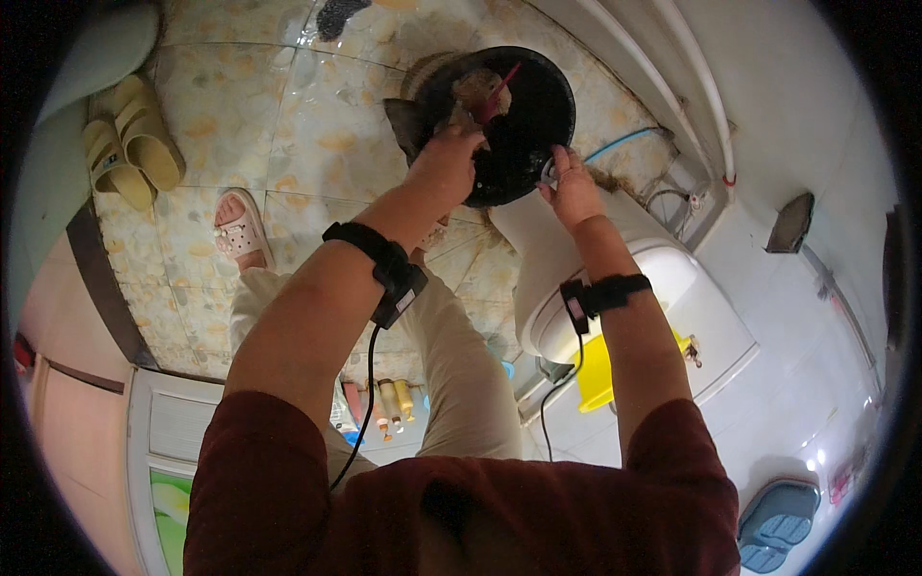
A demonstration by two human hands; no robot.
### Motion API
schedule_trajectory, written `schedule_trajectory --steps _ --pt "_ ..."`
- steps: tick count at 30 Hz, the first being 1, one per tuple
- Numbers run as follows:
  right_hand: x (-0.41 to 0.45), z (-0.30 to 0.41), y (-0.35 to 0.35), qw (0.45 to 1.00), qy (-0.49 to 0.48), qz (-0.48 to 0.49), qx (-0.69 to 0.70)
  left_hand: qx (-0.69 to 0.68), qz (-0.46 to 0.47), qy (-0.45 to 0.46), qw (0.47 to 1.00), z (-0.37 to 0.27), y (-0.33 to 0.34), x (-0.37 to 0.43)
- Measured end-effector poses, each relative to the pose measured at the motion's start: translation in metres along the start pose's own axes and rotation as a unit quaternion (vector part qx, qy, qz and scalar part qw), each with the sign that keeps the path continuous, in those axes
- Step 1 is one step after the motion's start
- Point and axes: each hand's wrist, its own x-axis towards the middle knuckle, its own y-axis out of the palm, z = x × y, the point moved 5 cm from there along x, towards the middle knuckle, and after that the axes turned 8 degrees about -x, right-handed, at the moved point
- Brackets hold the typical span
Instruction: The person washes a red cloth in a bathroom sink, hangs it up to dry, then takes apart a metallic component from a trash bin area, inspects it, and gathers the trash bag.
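Note:
A round black bucket [558, 93] sits on the tiled floor ahead of me. Inside it lie a brown crumpled piece [479, 86] and a thin red stick-like thing [508, 78]. My left hand [450, 162] reaches over the bucket's near left side with its fingers bent down; what they grip is partly hidden. A dark pointed flap [403, 122] juts out left of the bucket, next to this hand. On the near right rim, my right hand [573, 191] pinches the edge at a small pale fitting [549, 173] between thumb and fingers. Both wrists wear black straps with cabled devices.
A white toilet [536, 317] stands close to my right, with a yellow plastic thing [596, 371] by it. White pipes [713, 108] and a blue hose [619, 144] run beyond. Tan slippers [137, 144] lie at left. Pump bottles [392, 403] stand behind my legs.

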Motion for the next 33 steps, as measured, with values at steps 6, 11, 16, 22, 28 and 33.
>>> schedule_trajectory --steps 6,11,16,22,28,33 --pt "-0.006 0.014 -0.010 0.855 0.143 -0.002 0.499 -0.205 -0.043 -0.066 0.976 0.001 0.006 -0.004" --pt "-0.013 0.026 -0.020 0.832 0.166 -0.002 0.530 -0.349 -0.091 -0.053 0.931 -0.008 0.011 0.000" --pt "-0.007 0.020 -0.031 0.945 0.115 -0.090 0.291 -0.213 -0.077 -0.087 0.970 0.003 0.010 -0.009" --pt "-0.008 0.006 -0.001 0.997 0.062 0.015 0.038 -0.240 -0.048 -0.161 0.956 0.031 0.012 -0.019" --pt "-0.008 0.020 -0.023 0.997 0.034 -0.074 -0.001 -0.262 -0.059 -0.168 0.949 0.030 0.010 -0.016" --pt "-0.010 -0.007 0.012 0.984 0.054 0.072 -0.155 -0.255 -0.048 -0.169 0.951 0.029 0.012 -0.012"
